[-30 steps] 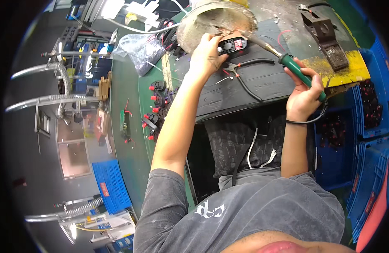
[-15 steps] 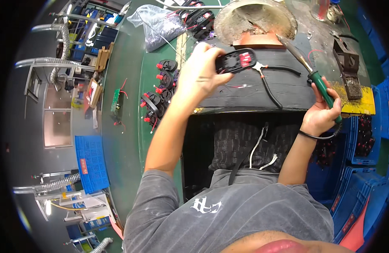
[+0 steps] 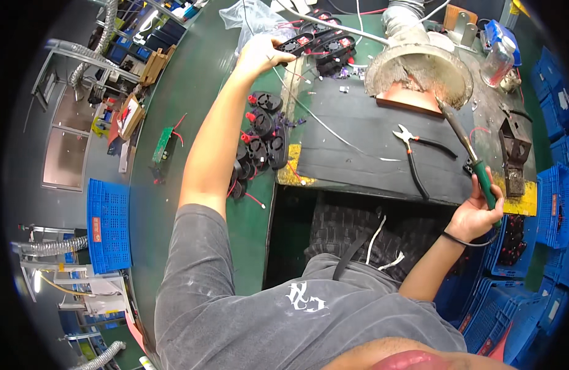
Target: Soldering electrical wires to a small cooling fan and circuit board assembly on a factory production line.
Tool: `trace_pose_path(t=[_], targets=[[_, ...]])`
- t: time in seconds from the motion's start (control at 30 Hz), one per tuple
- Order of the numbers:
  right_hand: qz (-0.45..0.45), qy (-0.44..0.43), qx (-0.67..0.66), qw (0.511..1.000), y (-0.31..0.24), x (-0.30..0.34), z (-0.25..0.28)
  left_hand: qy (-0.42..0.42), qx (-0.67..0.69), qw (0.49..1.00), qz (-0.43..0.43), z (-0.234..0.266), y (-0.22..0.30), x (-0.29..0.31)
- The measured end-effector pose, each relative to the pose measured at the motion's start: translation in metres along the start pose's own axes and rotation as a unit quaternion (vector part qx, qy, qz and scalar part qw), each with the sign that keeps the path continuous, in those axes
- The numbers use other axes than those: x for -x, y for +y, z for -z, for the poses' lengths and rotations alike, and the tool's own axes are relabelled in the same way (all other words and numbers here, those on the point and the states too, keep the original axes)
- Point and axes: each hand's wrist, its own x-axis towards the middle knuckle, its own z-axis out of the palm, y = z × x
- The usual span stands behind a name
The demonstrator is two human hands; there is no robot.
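At the far left of the work surface, my left hand (image 3: 258, 57) grips the end of a black oval plastic housing (image 3: 296, 44), beside a pile of similar black housings (image 3: 335, 48) with red parts and wires. My right hand (image 3: 473, 214) is wrapped round the green handle of a soldering iron (image 3: 485, 184), whose metal tip points up and left toward the fume hood's mouth. Between my hands, a pair of pliers (image 3: 414, 154) with black handles lies spread on the dark mat (image 3: 352, 142).
A fume extraction hood (image 3: 383, 71) stands at the back, above a copper-coloured plate (image 3: 410, 102). Several round black parts (image 3: 260, 139) with red ends lie left of the mat. A rusty metal stand (image 3: 514, 154), a glass jar (image 3: 497, 61) and blue crates (image 3: 512, 308) are at the right.
My left hand has carried the black housing from over the mat to the pile at the far left. My right hand still holds the soldering iron. The view has shifted.
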Motion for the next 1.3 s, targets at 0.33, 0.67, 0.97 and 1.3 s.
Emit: trace_pose_path(t=[0.33,0.67,0.97,1.3], targets=[[-0.018,-0.004,0.000,1.000,0.005,0.000,0.001,0.138,-0.202,0.970,0.006,-0.017,-0.042,-0.070],[-0.034,-0.068,-0.044,0.996,0.008,-0.007,0.007,0.182,-0.004,0.983,0.001,-0.053,-0.070,-0.118],[-0.044,-0.075,-0.032,0.996,0.005,-0.009,0.002,0.327,-0.010,0.943,-0.054,-0.093,-0.061,-0.172],[-0.036,-0.060,-0.048,0.996,0.006,-0.016,0.001,0.217,0.321,0.922,-0.013,-0.119,-0.087,-0.207]])
